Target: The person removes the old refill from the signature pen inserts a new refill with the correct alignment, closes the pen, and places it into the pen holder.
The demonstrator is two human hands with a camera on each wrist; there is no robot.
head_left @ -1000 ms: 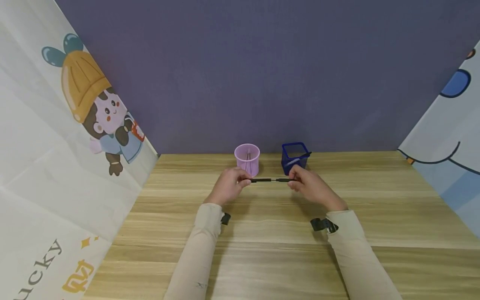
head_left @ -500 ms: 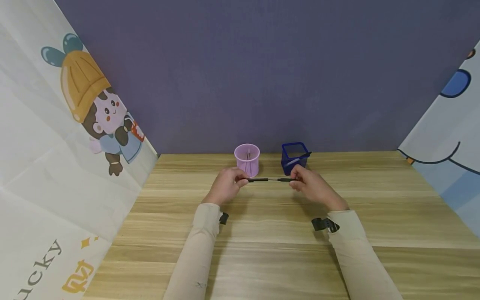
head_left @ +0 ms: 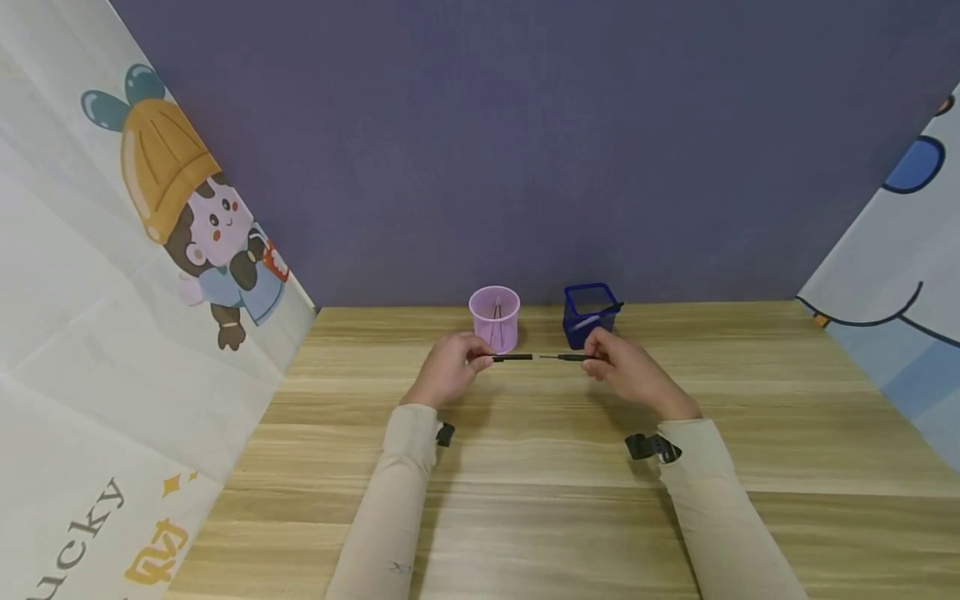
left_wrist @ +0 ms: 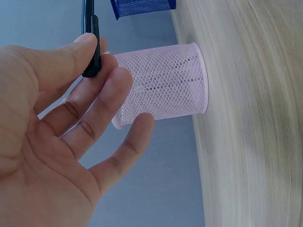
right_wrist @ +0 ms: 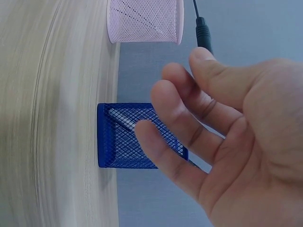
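My left hand [head_left: 450,367] pinches a black pen barrel [head_left: 517,357] between thumb and fingertips, and the barrel's clip shows in the left wrist view. Level with it, my right hand [head_left: 626,375] pinches the pen's dark ribbed grip section [right_wrist: 203,35], whose thin refill [head_left: 548,357] points left toward the barrel. A small gap separates the refill's tip from the barrel's end. Both parts are held in the air over the table. The other fingers of each hand are spread and loosely bent.
A round pink mesh pen holder [head_left: 512,332] with thin dark sticks inside stands behind the left hand. Behind the right hand is a square blue mesh pen holder [head_left: 573,330] with a pen [head_left: 613,309] leaning out. The wooden table [head_left: 540,525] meets a dark backdrop [head_left: 540,167].
The hands have drawn slightly apart, left hand leftward and right hand a little rightward. More of the refill has come out of the barrel, and its tip is now clear of it.
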